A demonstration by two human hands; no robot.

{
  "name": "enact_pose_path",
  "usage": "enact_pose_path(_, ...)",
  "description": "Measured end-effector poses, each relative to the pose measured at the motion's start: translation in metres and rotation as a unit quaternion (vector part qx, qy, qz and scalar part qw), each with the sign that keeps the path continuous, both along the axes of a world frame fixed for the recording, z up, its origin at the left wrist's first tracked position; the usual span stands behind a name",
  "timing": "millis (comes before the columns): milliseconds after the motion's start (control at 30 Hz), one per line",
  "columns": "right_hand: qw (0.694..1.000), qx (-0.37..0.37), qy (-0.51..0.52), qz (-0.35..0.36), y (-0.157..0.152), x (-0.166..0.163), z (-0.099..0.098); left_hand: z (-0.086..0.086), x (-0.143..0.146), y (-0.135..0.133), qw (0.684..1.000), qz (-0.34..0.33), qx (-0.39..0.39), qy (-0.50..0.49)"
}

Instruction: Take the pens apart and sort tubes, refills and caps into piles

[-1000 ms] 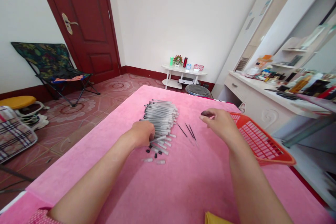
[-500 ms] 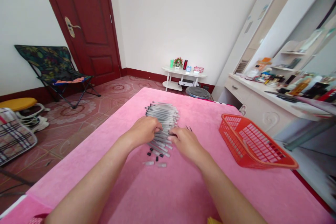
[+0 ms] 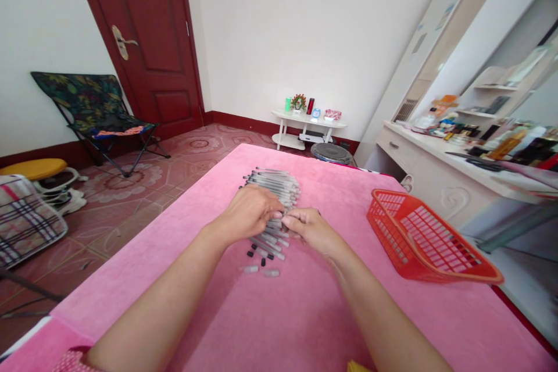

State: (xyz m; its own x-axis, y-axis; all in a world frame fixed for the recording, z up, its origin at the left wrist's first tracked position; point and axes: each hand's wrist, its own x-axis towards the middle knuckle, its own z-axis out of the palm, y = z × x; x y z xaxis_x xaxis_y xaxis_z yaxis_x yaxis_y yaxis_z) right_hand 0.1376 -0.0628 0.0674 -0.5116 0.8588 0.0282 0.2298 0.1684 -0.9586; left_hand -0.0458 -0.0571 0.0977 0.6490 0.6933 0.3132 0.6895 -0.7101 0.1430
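Pens [image 3: 274, 186] lay heaped mid-table [image 3: 305, 314], and we had brought our right hand [image 3: 307, 228] back from beside the basket [image 3: 429, 238] to meet our left hand [image 3: 248, 215] there; both curled over the pile, fingers seemingly pinching one pen between them.

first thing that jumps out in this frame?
The big heap of grey pens mid-table on the pink cloth, with the left hand and right hand meeting at its near end. Next, the red basket at the table's right edge.
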Motion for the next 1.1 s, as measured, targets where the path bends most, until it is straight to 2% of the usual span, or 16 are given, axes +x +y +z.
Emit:
enact_pose_path(100, 0.98, 0.149, -0.13, -0.035, 0.0, -0.001, 0.0, 0.0, -0.001, -0.001, 0.998, 0.04, -0.046, 0.011)
enact_pose_path(167, 0.941, 0.222, -0.244, -0.08, -0.004, -0.002, 0.003, -0.002, -0.001, 0.0, 0.995, 0.073, -0.062, 0.018)
enact_pose_path(300, 0.849, 0.315, -0.407, -0.121, -0.013, -0.005, 0.012, -0.008, -0.001, 0.003, 0.989, 0.094, -0.111, -0.009)
enact_pose_path(400, 0.817, 0.353, -0.444, -0.102, -0.018, -0.009, 0.016, -0.014, -0.005, 0.006, 0.975, 0.067, -0.205, -0.052)
enact_pose_path(500, 0.813, 0.367, -0.445, -0.079, -0.019, -0.012, 0.016, -0.016, -0.007, 0.008, 0.957, 0.033, -0.279, -0.068)
enact_pose_path(533, 0.816, 0.362, -0.442, -0.084, -0.018, -0.012, 0.014, -0.016, -0.007, 0.008, 0.96, 0.032, -0.272, -0.065)
enact_pose_path(600, 0.83, 0.341, -0.427, -0.113, -0.015, -0.01, 0.01, -0.013, -0.005, 0.006, 0.975, 0.048, -0.211, -0.053)
enact_pose_path(667, 0.861, 0.306, -0.384, -0.131, -0.009, -0.006, 0.002, -0.01, -0.001, 0.003, 0.988, 0.067, -0.131, -0.036)
enact_pose_path(733, 0.906, 0.266, -0.312, -0.104, -0.001, 0.0, -0.007, -0.006, 0.002, 0.0, 0.994, 0.065, -0.085, -0.017)
enact_pose_path(800, 0.942, 0.233, -0.237, -0.049, 0.006, 0.006, -0.013, -0.004, 0.004, -0.002, 0.995, 0.062, -0.076, 0.002)
enact_pose_path(867, 0.952, 0.225, -0.205, -0.013, 0.008, 0.007, -0.014, -0.003, 0.004, -0.003, 0.994, 0.069, -0.084, 0.01)
enact_pose_path(933, 0.939, 0.247, -0.24, -0.019, 0.004, 0.006, -0.009, -0.005, 0.003, -0.002, 0.992, 0.076, -0.101, 0.009)
enact_pose_path(1100, 0.849, 0.326, -0.41, -0.072, -0.009, 0.002, 0.013, -0.015, -0.01, 0.008, 0.975, 0.059, -0.211, -0.035)
